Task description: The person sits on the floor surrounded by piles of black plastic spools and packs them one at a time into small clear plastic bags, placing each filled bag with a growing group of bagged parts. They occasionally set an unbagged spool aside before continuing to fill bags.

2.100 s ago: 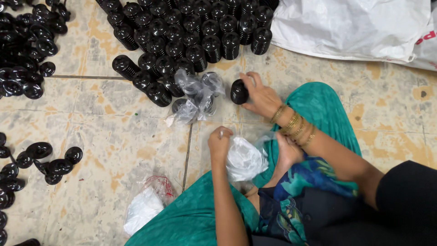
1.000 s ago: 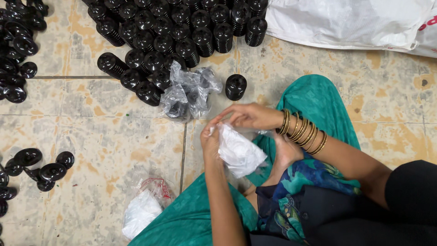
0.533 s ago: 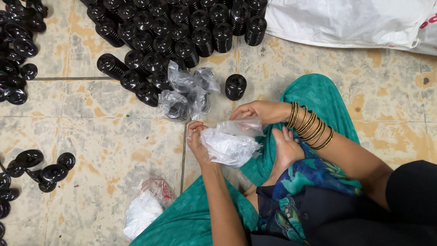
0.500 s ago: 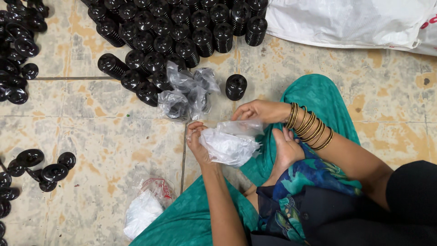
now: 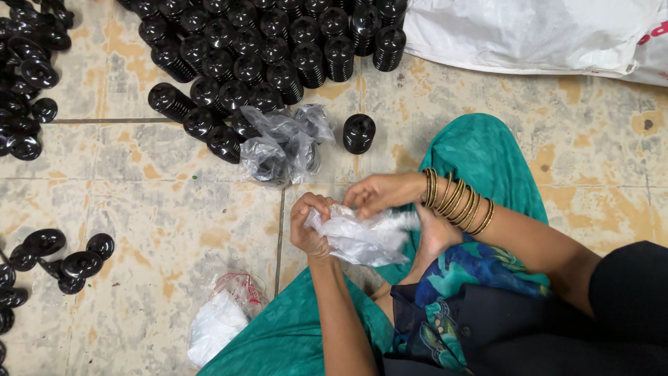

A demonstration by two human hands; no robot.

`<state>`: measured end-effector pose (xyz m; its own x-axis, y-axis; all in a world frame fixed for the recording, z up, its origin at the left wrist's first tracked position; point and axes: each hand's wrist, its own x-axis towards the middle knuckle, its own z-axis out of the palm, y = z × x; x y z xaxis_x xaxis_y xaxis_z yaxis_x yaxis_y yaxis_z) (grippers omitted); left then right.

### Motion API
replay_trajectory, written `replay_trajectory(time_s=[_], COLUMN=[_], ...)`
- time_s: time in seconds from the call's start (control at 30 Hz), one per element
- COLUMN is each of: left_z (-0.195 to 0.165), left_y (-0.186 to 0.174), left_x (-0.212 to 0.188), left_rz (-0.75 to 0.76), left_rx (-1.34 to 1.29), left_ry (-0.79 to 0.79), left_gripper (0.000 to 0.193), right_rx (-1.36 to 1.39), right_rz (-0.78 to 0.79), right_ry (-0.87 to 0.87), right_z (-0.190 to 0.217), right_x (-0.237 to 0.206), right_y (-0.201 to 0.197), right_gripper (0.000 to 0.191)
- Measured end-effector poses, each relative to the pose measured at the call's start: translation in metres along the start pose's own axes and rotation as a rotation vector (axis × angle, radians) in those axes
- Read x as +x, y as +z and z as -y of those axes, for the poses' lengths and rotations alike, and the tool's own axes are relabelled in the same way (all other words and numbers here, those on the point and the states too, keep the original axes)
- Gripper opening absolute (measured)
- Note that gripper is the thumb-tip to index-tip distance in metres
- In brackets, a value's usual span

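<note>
Both hands are gripping a thin clear plastic bag (image 5: 362,237) over the lap: left hand (image 5: 309,226) bunching its edge, right hand (image 5: 379,195) pinching the top. Pulling this hard could be tearing that flimsy film.

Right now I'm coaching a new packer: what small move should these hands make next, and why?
Probably spread the clear plastic bag open: both the left hand and right hand pinch it, still crumpled, while the lone black stack stands unbagged just ahead.

Soft even light; slight motion blur
</note>
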<state>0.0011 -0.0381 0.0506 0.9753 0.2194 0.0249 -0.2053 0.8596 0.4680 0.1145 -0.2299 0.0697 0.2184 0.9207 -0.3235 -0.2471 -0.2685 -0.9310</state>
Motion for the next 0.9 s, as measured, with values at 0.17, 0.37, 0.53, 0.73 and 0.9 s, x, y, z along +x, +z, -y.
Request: replay_trajectory(time_s=[0.17, 0.37, 0.53, 0.73, 0.9], left_z=[-0.007, -0.003, -0.005, -0.009, 0.011], left_y=[-0.002, -0.004, -0.006, -0.009, -0.005], left_x=[0.006, 0.002, 0.001, 0.014, 0.015], left_rz=[-0.196, -0.039, -0.014, -0.151, -0.108], left_rx=[0.463, 0.151, 0.358, 0.642, 0.727], left_ry=[-0.031, -0.04, 0.023, 0.019, -0.111], left_gripper=[0.033, 0.034, 0.029, 0.043, 0.046], right_rx=[-0.143, -0.152, -0.289, -0.085, -0.339], right_rz=[-0.51, -0.313, -0.176, -0.505, -0.544], right_ry=[-0.123, -0.239, -0.108, -0.159, -0.166], right_z=[0.005, 0.023, 0.018, 0.008, 0.015], right_x=[-0.005, -0.006, 0.003, -0.002, -0.007], right_y=[-0.02, -0.004, 0.012, -0.016, -0.004], right_gripper=[0.02, 0.04, 0.038, 0.016, 0.022])
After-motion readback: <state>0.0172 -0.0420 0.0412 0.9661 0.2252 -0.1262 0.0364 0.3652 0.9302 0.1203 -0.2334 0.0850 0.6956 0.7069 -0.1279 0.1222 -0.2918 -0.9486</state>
